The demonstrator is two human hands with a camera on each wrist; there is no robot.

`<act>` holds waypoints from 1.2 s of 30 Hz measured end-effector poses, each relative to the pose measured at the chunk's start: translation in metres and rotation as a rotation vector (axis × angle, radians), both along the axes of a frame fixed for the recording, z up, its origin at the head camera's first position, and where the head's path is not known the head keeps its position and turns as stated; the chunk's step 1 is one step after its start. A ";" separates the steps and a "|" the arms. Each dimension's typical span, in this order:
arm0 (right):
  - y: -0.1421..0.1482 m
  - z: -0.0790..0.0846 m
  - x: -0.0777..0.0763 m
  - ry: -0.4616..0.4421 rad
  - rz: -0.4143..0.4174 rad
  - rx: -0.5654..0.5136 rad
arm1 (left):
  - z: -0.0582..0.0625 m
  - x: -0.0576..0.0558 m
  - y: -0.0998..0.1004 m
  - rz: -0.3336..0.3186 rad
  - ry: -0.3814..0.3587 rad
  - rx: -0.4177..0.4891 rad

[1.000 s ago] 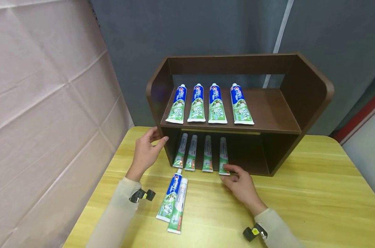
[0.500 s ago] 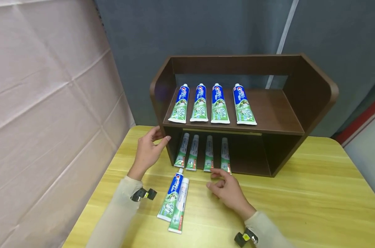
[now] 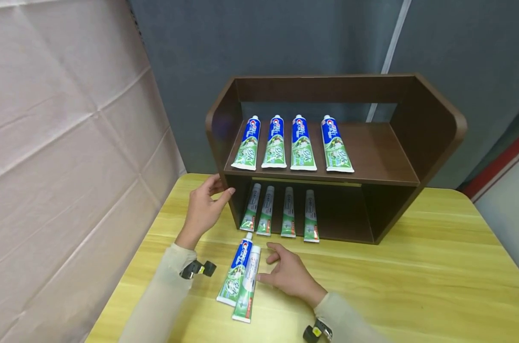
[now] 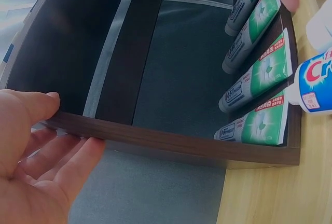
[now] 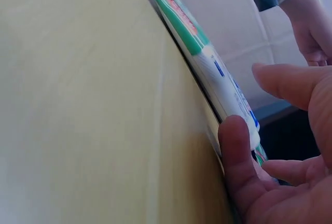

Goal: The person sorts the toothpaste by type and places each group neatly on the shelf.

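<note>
My left hand (image 3: 203,207) grips the left side panel of a dark brown two-tier shelf (image 3: 379,152); in the left wrist view its thumb and fingers lie on either side of the panel's edge. On the table in front, a white-and-green toothpaste tube (image 3: 245,295) partly overlaps a blue-and-green Crest toothpaste tube (image 3: 231,281). My right hand (image 3: 291,274) is just right of this pair, thumb and fingers spread apart and holding nothing. Its thumb tip is right at the white tube's edge. The right wrist view shows the white tube (image 5: 223,84) close by the fingers.
Several Crest tubes (image 3: 301,145) lie in a row on the upper tier, and several white-and-green tubes (image 3: 288,214) on the lower one. The yellow wooden table (image 3: 439,267) extends right. A pale cloth wall (image 3: 70,143) stands at left, a dark grey partition (image 3: 276,38) behind.
My right hand has let go of the rightmost lower-tier tube and moved left and toward me, to the two tubes on the table. My left hand has stayed on the shelf's side.
</note>
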State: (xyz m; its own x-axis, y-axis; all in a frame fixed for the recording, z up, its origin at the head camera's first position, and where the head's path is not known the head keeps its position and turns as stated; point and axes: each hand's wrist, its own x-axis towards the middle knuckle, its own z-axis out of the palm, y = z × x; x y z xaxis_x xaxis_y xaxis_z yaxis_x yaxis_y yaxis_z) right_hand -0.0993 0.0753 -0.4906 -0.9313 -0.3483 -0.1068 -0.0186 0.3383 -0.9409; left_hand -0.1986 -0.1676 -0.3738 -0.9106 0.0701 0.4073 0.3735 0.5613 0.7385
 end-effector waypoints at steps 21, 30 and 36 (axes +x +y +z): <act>-0.023 -0.003 -0.014 0.103 0.047 0.206 | -0.001 0.001 0.001 0.014 -0.014 -0.007; -0.025 0.000 -0.008 0.073 0.061 0.094 | -0.001 0.000 0.001 0.009 0.000 -0.012; -0.023 0.002 -0.002 0.024 0.082 -0.033 | 0.000 0.002 0.001 0.011 -0.007 -0.015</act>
State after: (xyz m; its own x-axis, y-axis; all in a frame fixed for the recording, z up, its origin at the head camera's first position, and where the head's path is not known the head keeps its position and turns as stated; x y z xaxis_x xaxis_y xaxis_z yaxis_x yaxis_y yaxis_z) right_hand -0.1018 0.0521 -0.4883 -0.9016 -0.4266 -0.0720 -0.0677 0.3034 -0.9504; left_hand -0.1964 -0.1661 -0.3738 -0.9141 0.0664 0.4000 0.3624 0.5764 0.7324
